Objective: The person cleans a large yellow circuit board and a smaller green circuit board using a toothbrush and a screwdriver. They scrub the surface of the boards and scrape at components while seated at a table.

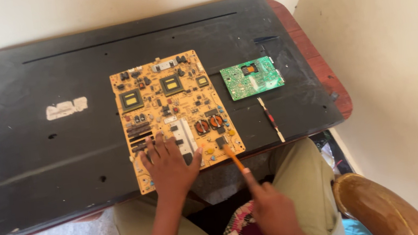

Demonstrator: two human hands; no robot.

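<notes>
While the left hand (pixel 168 166) presses flat, fingers spread, on the near edge of the yellow circuit board (pixel 173 111), the right hand (pixel 272 209) grips an orange-tipped tool (pixel 234 160). Its tip touches the board's near right corner, on the black panel (pixel 36 156)

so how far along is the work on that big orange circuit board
Done: the large orange circuit board and small green circuit board lie out on the black flat panel back. In hand: the left hand presses the orange board while the right hand touches an orange-handled tool to its edge. Left: the red-handled screwdriver lies unused.
</notes>
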